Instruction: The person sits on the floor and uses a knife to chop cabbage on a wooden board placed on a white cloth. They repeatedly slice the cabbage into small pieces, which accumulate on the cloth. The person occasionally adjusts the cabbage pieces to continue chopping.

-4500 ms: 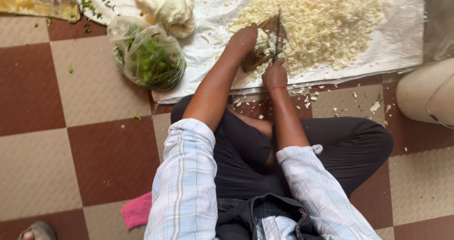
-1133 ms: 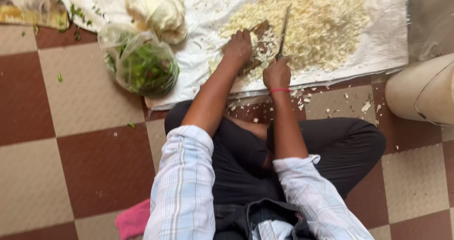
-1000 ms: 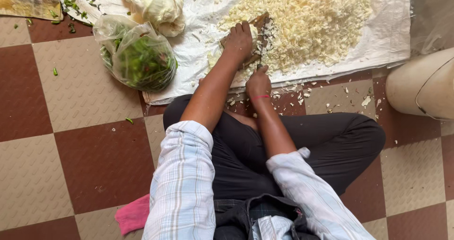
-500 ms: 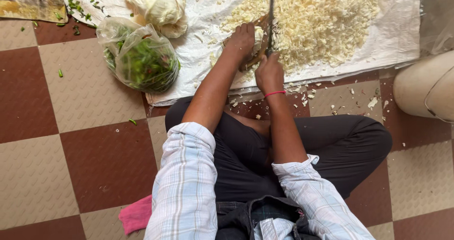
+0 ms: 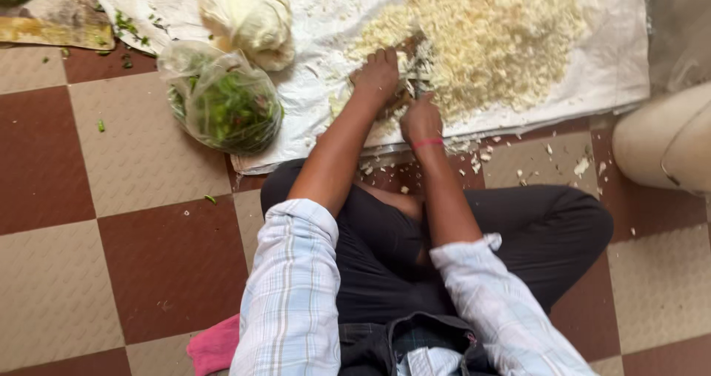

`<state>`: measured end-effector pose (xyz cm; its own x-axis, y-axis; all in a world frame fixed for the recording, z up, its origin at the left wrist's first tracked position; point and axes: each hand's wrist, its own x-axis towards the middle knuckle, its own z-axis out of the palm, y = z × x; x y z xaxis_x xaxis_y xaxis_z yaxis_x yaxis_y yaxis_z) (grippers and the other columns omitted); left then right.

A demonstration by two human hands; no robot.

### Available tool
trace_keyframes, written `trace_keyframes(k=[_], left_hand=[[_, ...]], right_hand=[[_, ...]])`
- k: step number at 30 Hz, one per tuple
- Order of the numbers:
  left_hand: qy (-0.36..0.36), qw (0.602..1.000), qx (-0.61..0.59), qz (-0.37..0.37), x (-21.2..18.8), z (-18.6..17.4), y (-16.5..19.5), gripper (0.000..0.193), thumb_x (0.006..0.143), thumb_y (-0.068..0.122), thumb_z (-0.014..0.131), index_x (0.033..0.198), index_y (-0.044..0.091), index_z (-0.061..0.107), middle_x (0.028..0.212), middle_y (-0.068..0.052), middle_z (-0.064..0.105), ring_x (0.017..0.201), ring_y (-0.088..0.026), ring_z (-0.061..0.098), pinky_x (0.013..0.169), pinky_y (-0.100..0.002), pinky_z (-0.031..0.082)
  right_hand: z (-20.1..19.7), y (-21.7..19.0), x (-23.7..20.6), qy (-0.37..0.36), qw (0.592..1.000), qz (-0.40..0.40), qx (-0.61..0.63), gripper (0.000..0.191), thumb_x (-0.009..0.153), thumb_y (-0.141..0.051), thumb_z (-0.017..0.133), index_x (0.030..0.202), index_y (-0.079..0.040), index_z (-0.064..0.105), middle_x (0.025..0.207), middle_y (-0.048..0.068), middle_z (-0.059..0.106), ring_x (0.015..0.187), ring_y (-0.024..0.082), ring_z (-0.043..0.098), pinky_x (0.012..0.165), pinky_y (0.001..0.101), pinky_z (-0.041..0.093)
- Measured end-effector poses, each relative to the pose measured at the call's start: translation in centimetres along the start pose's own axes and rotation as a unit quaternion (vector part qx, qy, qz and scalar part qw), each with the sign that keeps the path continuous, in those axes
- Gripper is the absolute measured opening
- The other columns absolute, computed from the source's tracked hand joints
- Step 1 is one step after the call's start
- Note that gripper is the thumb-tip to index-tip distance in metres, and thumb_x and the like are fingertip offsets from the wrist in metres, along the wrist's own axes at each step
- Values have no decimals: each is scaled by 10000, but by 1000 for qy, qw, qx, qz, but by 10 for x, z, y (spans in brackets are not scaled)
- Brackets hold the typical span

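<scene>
Far to the left of our left hand [image 5: 378,75], a pink cloth [image 5: 215,344] lies on the checked floor [image 5: 89,220], and a clear bag of greens [image 5: 222,103] sits nearer, on the corner of the white sheet [image 5: 311,102]. Just beyond the bag rests a pale cabbage [image 5: 246,15]. Our left hand presses down with fingers curled together on the near edge of the shredded cabbage [image 5: 489,39], which spreads out ahead and to the right of both hands across the sheet. Our right hand [image 5: 421,118], with a pink band [image 5: 427,143] at the wrist, sits just beside the left, closed in a fist; we cannot tell for sure what it grips, as the spot between the hands is blurred. Scraps [image 5: 518,161] lie scattered on the floor to the right of that hand, and further right stands a pale rounded vessel [image 5: 666,143].
</scene>
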<state>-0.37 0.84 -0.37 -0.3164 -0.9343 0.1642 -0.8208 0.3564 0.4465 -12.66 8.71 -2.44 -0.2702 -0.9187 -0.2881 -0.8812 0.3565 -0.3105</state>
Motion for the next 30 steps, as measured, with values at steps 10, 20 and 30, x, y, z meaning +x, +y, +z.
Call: trace_keyframes(k=[10,20,30], left_hand=[[-39,999,-14,-1,2,-3,-7,370,906,100,525,1249,-37,511,1189,-248,638,1129,-405,610,936,-483,536],[17,1000,5,10,-2,4,-4,474,881,70,582,1311,-85,455,1184,-266,599,1103,-427,602,911,-488,544],[-58,998,-25,17,0,-6,-13,639,807,102,722,1351,-67,433,1252,-277,569,1171,-448,576,948,-494,533]], right_hand=[[0,6,-6,9,1000,-1,13,539,1026,-245,500,1348,177,403,981,396,666,948,554,656,830,585,532],[0,-1,-6,39,999,-8,10,539,1067,-273,484,1343,180,391,926,367,682,892,528,680,792,580,542],[-3,24,-6,95,995,-16,40,506,1029,-236,511,1261,199,401,912,389,662,845,558,659,760,594,524]])
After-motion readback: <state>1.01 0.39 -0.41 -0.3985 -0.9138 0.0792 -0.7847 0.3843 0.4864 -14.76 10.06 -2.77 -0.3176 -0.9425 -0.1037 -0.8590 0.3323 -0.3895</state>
